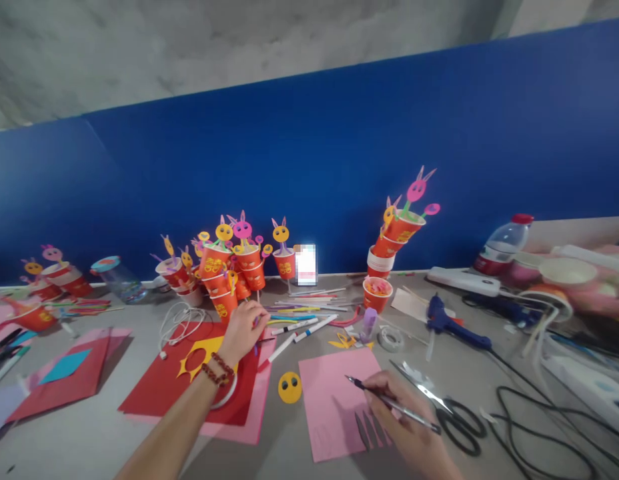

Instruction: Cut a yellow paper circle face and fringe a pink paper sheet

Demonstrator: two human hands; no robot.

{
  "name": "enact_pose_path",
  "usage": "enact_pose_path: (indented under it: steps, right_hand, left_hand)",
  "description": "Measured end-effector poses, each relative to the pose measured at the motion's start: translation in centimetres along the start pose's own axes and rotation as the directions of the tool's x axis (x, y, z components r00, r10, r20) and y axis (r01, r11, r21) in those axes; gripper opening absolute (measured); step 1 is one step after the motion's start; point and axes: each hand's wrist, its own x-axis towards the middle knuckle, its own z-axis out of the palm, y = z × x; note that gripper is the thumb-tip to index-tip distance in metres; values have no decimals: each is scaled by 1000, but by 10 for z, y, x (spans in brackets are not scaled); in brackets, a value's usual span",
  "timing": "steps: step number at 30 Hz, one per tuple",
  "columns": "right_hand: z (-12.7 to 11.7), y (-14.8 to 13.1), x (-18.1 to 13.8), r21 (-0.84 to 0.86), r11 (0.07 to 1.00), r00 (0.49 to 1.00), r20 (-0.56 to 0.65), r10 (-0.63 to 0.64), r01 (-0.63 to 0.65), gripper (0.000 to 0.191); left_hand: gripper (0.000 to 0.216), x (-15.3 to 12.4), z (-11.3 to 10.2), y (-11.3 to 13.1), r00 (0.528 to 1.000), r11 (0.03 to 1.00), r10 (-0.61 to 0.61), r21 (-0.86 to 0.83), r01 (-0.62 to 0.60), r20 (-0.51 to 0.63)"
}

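My right hand (408, 427) is closed on a thin pen (389, 402), its tip resting on a pink paper sheet (334, 400) at the table's front middle. My left hand (244, 328) reaches forward over red paper (169, 387) with a yellow cutout (199, 357) on it. Its fingers curl among the coloured markers (299, 325) lying in front of the red paper cups (229, 273), pinching something I cannot make out. A beaded bracelet is on that wrist. A yellow paper face (289, 387) lies between the two sheets.
Scissors (442, 407) lie right of the pink sheet. A blue glue gun (452, 327), black cables (534, 407), a water bottle (502, 250) and power strips sit to the right. More decorated red cups (389, 250) stand at the blue back panel. Tape roll (390, 339) and papers (64, 373) lie around.
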Motion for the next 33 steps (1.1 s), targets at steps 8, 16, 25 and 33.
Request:
enact_pose_path:
  steps: [8, 16, 25, 33]
  right_hand:
    - [17, -1, 4, 48, 998, 995, 98, 23, -28, 27]
    - [11, -5, -4, 90, 994, 994, 98, 48, -56, 28]
    - [34, -53, 20, 378, 922, 990, 134, 41, -89, 22]
    - [59, -80, 24, 441, 893, 988, 153, 16, -83, 24]
  left_hand:
    - [18, -30, -12, -29, 996, 997, -46, 65, 41, 77]
    - [9, -36, 15, -18, 985, 998, 34, 45, -42, 171]
    - [20, -58, -31, 40, 983, 978, 161, -147, -147, 90]
    - [21, -74, -52, 81, 961, 926, 271, -286, -246, 51]
